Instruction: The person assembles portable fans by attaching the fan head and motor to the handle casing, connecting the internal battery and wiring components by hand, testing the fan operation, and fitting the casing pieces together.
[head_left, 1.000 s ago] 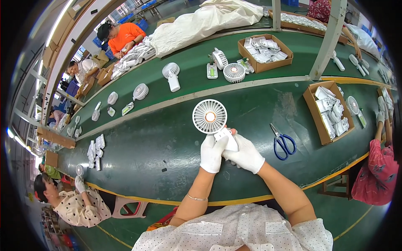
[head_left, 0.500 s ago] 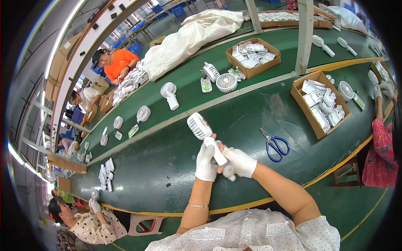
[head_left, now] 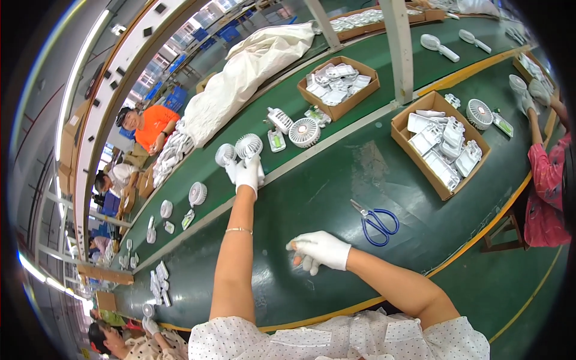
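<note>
My left hand (head_left: 247, 173), in a white glove, reaches out to the green belt at the back. Its fingers are closed round the handle of a white handheld fan (head_left: 249, 146). A second white handheld fan (head_left: 225, 155) lies right beside it, partly covered by the hand. My right hand (head_left: 321, 249), gloved with bare fingertips, hovers over the near dark green surface. Its fingers are curled in, and whatever they might hold is hidden. Blue-handled scissors (head_left: 378, 225) lie to its right.
A cardboard box (head_left: 447, 191) of white plastic casings stands at right, with a similar box (head_left: 339, 107) on the back belt. Fan parts (head_left: 304, 132) are spread along that belt. A metal post (head_left: 396, 54) rises behind. Co-workers sit left and right; a pink sleeve (head_left: 551, 174) shows at right.
My left hand has carried the fan forward and left from in front of me to the back belt, beside another fan. My right hand has parted from it and moved slightly left. The view has shifted.
</note>
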Action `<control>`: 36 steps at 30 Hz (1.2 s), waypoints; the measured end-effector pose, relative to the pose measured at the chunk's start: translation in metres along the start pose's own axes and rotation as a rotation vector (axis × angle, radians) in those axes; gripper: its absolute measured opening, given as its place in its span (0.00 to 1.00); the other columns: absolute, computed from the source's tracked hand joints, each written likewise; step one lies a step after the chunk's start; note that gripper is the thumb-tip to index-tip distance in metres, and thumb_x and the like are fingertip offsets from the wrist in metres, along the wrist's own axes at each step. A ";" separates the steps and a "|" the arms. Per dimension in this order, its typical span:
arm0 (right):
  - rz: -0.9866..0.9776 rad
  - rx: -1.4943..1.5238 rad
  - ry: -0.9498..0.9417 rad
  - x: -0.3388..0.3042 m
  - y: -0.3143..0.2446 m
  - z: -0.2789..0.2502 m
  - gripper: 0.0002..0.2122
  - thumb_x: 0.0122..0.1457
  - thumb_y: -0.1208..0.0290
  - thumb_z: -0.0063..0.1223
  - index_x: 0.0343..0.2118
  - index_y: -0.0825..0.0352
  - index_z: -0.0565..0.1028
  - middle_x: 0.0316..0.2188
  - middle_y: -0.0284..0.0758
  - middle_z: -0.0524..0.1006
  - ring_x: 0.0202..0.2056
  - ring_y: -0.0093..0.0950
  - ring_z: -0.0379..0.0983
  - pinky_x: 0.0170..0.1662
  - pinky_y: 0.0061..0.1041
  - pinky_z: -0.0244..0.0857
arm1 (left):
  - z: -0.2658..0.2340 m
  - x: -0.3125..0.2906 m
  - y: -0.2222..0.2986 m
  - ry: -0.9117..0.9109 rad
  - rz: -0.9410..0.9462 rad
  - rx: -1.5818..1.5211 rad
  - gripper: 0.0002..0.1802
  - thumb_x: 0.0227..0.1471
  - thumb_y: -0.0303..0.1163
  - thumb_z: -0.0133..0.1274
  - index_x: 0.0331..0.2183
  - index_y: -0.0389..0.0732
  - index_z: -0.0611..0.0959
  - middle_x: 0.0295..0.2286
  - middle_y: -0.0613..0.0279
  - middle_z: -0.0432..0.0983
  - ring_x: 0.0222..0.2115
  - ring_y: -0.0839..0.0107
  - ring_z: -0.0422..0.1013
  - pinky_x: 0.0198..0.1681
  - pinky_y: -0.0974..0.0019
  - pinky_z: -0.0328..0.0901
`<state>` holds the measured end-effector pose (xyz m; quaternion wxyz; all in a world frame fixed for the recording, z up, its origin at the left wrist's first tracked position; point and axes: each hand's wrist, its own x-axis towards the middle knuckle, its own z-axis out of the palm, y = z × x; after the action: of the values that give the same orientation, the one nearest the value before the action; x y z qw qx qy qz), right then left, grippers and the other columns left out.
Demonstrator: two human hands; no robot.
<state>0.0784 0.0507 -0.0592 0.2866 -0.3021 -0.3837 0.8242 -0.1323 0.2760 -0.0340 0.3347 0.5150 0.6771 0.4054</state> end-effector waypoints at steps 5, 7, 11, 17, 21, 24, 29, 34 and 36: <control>-0.023 -0.101 -0.062 0.001 -0.005 0.005 0.17 0.65 0.59 0.48 0.46 0.68 0.76 0.30 0.36 0.79 0.23 0.25 0.74 0.24 0.24 0.72 | 0.030 0.058 -0.019 0.314 0.300 0.699 0.38 0.50 0.46 0.59 0.59 0.40 0.70 0.55 0.41 0.65 0.56 0.49 0.64 0.60 0.54 0.59; -0.014 -0.119 -0.055 -0.003 -0.005 0.002 0.17 0.66 0.60 0.47 0.47 0.68 0.76 0.30 0.36 0.78 0.24 0.24 0.75 0.25 0.24 0.72 | 0.059 0.057 -0.010 0.328 0.515 0.752 0.36 0.51 0.48 0.59 0.57 0.40 0.72 0.58 0.43 0.63 0.57 0.43 0.62 0.60 0.49 0.58; -0.062 -0.143 -0.068 0.000 0.007 -0.007 0.17 0.66 0.60 0.45 0.49 0.68 0.75 0.30 0.36 0.78 0.25 0.25 0.76 0.24 0.25 0.73 | 0.115 0.047 0.024 0.168 0.461 0.731 0.36 0.50 0.47 0.59 0.53 0.31 0.74 0.51 0.37 0.71 0.53 0.43 0.67 0.58 0.50 0.60; -0.069 -0.122 -0.104 0.008 0.014 -0.004 0.17 0.65 0.62 0.45 0.50 0.68 0.74 0.30 0.36 0.77 0.25 0.26 0.76 0.24 0.26 0.73 | 0.130 0.091 0.021 -0.123 0.145 0.170 0.18 0.52 0.32 0.55 0.43 0.34 0.77 0.32 0.57 0.77 0.29 0.62 0.73 0.35 0.61 0.70; -0.083 -0.105 -0.123 0.009 0.009 0.007 0.16 0.65 0.62 0.45 0.49 0.68 0.74 0.30 0.37 0.77 0.23 0.26 0.75 0.24 0.26 0.73 | 0.080 0.093 0.020 -0.350 -0.069 -0.292 0.17 0.51 0.25 0.55 0.45 0.38 0.76 0.34 0.60 0.75 0.28 0.68 0.72 0.30 0.61 0.71; -0.080 -0.081 -0.055 0.007 0.008 -0.003 0.17 0.65 0.61 0.45 0.49 0.68 0.74 0.30 0.38 0.77 0.23 0.27 0.75 0.24 0.26 0.73 | 0.068 0.038 0.022 -0.539 -0.091 -0.664 0.16 0.53 0.25 0.53 0.45 0.37 0.76 0.34 0.59 0.76 0.32 0.65 0.74 0.32 0.58 0.72; -0.047 0.139 0.049 0.010 0.010 -0.001 0.25 0.67 0.48 0.44 0.53 0.68 0.72 0.36 0.40 0.77 0.27 0.29 0.76 0.27 0.28 0.72 | 0.021 -0.084 0.040 -0.614 -0.031 -0.717 0.12 0.59 0.34 0.52 0.42 0.37 0.74 0.28 0.60 0.74 0.24 0.67 0.73 0.27 0.62 0.73; -0.105 0.512 -0.054 0.019 0.012 -0.016 0.36 0.64 0.37 0.41 0.58 0.70 0.66 0.45 0.40 0.76 0.46 0.33 0.74 0.49 0.33 0.70 | -0.015 -0.190 0.039 -0.638 -0.006 -0.432 0.15 0.62 0.40 0.51 0.38 0.36 0.77 0.28 0.59 0.76 0.26 0.70 0.75 0.27 0.68 0.69; -0.077 0.471 -0.075 0.036 0.023 -0.030 0.33 0.61 0.34 0.43 0.52 0.64 0.72 0.38 0.34 0.79 0.44 0.29 0.77 0.45 0.30 0.72 | -0.016 -0.215 0.010 -0.734 0.282 -0.048 0.13 0.58 0.31 0.51 0.42 0.32 0.78 0.30 0.54 0.80 0.27 0.64 0.79 0.33 0.64 0.73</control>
<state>0.0709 0.0769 -0.1033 0.3658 -0.1812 -0.2025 0.8901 -0.0890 0.0662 -0.0103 0.5076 0.7057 0.4254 0.2517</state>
